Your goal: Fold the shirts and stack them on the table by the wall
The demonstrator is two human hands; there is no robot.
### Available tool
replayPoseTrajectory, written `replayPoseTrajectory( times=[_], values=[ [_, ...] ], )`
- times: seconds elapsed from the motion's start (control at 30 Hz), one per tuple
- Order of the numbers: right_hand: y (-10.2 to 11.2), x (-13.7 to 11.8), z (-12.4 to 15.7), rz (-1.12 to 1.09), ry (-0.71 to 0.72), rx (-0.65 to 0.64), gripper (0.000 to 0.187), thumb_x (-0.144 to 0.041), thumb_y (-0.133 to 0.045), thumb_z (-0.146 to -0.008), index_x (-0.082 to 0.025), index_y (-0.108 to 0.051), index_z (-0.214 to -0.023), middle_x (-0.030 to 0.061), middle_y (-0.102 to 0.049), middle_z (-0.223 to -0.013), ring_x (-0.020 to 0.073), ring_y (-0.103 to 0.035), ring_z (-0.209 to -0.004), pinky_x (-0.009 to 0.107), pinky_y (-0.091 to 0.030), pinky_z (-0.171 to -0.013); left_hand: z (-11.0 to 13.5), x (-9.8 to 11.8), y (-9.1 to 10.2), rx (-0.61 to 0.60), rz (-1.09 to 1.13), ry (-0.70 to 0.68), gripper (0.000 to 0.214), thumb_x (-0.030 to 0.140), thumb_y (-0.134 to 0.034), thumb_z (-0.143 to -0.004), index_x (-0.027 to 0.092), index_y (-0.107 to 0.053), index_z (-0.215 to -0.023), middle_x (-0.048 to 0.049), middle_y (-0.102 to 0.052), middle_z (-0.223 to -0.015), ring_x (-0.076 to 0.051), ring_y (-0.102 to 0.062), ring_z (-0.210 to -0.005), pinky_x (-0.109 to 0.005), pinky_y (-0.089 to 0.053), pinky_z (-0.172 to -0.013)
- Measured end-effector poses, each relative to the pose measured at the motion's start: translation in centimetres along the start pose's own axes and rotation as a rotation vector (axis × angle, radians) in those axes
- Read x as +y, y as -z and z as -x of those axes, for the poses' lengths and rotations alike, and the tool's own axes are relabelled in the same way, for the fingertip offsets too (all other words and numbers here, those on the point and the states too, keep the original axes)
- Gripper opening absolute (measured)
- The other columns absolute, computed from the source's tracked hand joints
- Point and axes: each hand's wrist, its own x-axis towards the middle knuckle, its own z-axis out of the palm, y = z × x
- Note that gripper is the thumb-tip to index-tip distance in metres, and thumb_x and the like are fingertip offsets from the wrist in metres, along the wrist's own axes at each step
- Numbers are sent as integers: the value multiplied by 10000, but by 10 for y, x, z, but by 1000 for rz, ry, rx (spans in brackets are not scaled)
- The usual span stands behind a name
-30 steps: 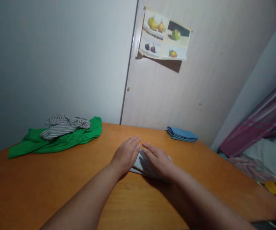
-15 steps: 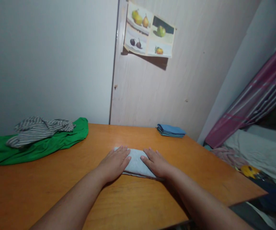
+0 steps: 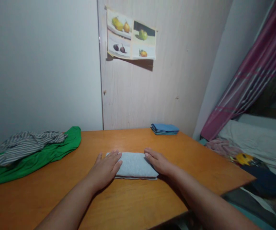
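A folded light grey cloth (image 3: pixel 136 165) lies flat on the orange-brown wooden table (image 3: pixel 128 204), its layered edge facing me. My left hand (image 3: pixel 106 169) rests open over the cloth's left end, fingers stretched out and pointing away from me. At the right end, my right hand (image 3: pixel 157 162) lies along the cloth's side with its fingers straight and close together. Neither hand grips the cloth. Parts of both short ends are hidden under or behind the hands.
Folded blue cloth (image 3: pixel 164 128) sits in a stack at the table's far right. A crumpled striped garment (image 3: pixel 30 143) lies on a green cloth (image 3: pixel 63 150) at the left. Behind is a wall with a fruit print (image 3: pixel 131 35); a pink curtain (image 3: pixel 236 86) hangs at right.
The camera view has turned slightly to the right. My hands have moved apart toward the cloth's ends, the right one now at its side, so more of the cloth's top shows.
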Motion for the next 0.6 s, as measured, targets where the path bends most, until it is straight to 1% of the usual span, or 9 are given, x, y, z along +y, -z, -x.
replayPoseTrajectory(
  times=[0.07,0.13,0.17,0.23,0.3,0.33,0.4,0.47,0.6],
  values=[
    [12,2,17,-21,6,161,531,-471,-408,-1017,-128,-625,-1359,161,-596,-1436,248,-539,-1357,431,-393,-1157,2,3,3,65,-49,-61,506,455,-317,-1038,246,-574,-1421,-107,-522,-1519,-291,-430,-1450,-690,-53,-1206],
    [24,-2,37,22,67,213,441,-425,-458,-999,-176,-671,-1293,133,-673,-1340,244,-618,-1257,426,-454,-1099,3,7,7,130,-76,-141,460,420,-349,-1037,241,-622,-1362,-101,-582,-1467,-270,-487,-1411,-657,-35,-1226],
    [28,-6,47,62,118,190,409,-403,-480,-989,-191,-678,-1278,122,-693,-1306,243,-638,-1220,420,-474,-1073,3,9,8,156,-80,-182,442,409,-363,-1035,245,-635,-1343,-94,-597,-1454,-258,-501,-1399,-628,-64,-1239],
    [32,-16,64,157,222,97,386,-374,-520,-967,-204,-674,-1279,112,-702,-1286,244,-653,-1182,407,-492,-1042,5,16,9,172,-72,-246,430,405,-382,-1031,255,-640,-1341,-84,-586,-1468,-242,-502,-1400,-559,-182,-1248],
    [31,-24,76,259,282,12,427,-379,-570,-938,-196,-649,-1316,132,-669,-1341,270,-634,-1214,425,-481,-1054,7,23,9,125,-72,-274,458,438,-403,-1019,253,-617,-1380,-91,-537,-1511,-248,-481,-1417,-508,-299,-1219],
    [28,-27,79,307,294,-15,460,-382,-590,-925,-182,-633,-1338,149,-645,-1374,289,-618,-1241,440,-472,-1066,8,26,9,88,-79,-276,487,467,-425,-1007,248,-598,-1406,-99,-511,-1529,-261,-469,-1425,-503,-330,-1204],
    [21,-30,80,383,299,-39,498,-358,-589,-921,-143,-602,-1370,184,-606,-1416,318,-589,-1283,462,-455,-1085,12,30,8,20,-100,-269,573,525,-498,-961,238,-554,-1453,-114,-473,-1553,-291,-450,-1437,-517,-341,-1196],
    [14,-31,76,440,300,-38,459,-289,-544,-934,-115,-599,-1356,204,-615,-1394,321,-599,-1266,461,-462,-1072,14,31,7,-16,-112,-261,650,547,-572,-907,239,-526,-1478,-118,-455,-1564,-311,-437,-1444,-528,-327,-1201],
    [7,-33,66,554,296,-40,312,-122,-457,-918,-129,-674,-1143,180,-720,-1182,284,-686,-1054,398,-513,-920,16,31,7,-27,-101,-253,664,529,-607,-878,237,-534,-1470,-123,-456,-1566,-319,-433,-1445,-531,-314,-1205]
  ],
)
